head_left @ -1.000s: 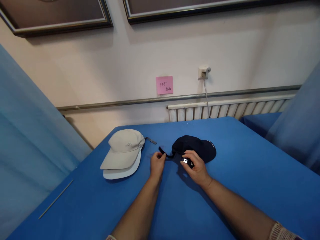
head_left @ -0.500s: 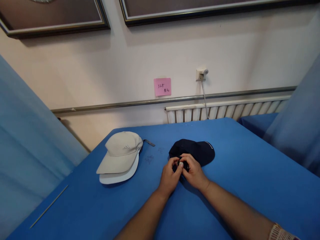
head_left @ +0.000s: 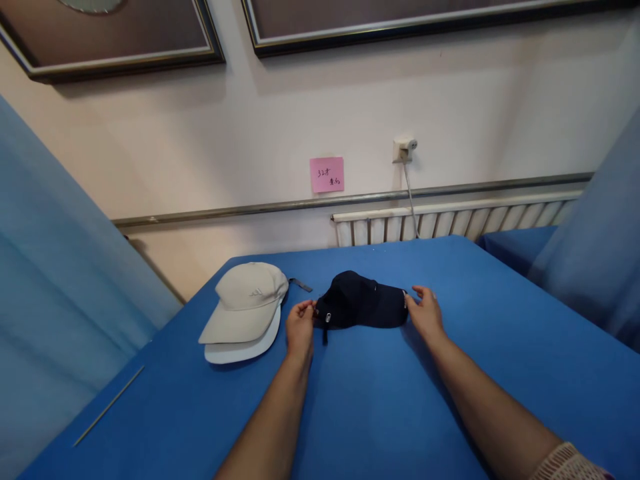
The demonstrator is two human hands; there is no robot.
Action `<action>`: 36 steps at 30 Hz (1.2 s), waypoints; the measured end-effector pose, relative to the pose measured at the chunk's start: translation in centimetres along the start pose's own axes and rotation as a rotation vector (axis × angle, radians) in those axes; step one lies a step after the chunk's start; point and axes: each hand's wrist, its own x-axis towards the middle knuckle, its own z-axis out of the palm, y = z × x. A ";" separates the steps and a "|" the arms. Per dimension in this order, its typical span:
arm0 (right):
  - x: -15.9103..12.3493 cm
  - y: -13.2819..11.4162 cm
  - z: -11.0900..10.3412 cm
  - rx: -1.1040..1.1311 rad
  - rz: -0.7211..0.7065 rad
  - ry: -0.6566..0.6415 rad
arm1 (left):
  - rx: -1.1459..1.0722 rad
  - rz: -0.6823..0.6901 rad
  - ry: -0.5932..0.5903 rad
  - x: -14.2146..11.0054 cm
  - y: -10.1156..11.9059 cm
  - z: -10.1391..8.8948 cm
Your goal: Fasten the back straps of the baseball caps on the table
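A dark navy baseball cap [head_left: 353, 300] is on the blue-covered table, its brim pointing right. My left hand [head_left: 301, 330] pinches the cap's back edge between thumb and fingers. Close to those fingers hangs the cap's strap [head_left: 325, 333] with a small metal buckle [head_left: 328, 318]. At the tip of the brim, my right hand [head_left: 425, 313] holds the edge by the thumb, with a finger sticking out beyond it. A beige cap [head_left: 250, 293] lies left of my left hand, stacked on a paler cap whose brim [head_left: 245, 352] shows beneath.
The blue table [head_left: 360, 413] reaches back to a radiator [head_left: 450, 220] and a wall rail [head_left: 265, 208]. A thin stick [head_left: 109, 407] lies near the left edge. Blue curtains hang on both sides. A pink note [head_left: 327, 175] and a socket [head_left: 403, 150] are on the wall.
My hands have moved apart from the strap at the back of the navy cap, one to each end. The cap has turned, and its strap now hangs at the left.
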 end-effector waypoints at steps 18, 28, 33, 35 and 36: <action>-0.9 -2.3 -1.2 0.948 0.377 -0.215 | -0.401 -0.290 -0.102 -0.6 1.4 0.1; -2.2 -0.6 0.8 0.970 0.400 -0.173 | -0.377 -0.578 -0.240 -3.1 0.8 1.5; -5.4 -2.4 1.7 0.964 0.398 -0.317 | -0.232 -0.589 -0.527 -6.2 -0.1 3.0; -7.2 -3.2 2.1 0.904 0.376 -0.408 | -0.233 -0.542 -0.525 -6.9 -0.3 3.3; -8.1 -3.5 2.3 0.866 0.360 -0.441 | -0.246 -0.510 -0.499 -7.0 -0.4 3.4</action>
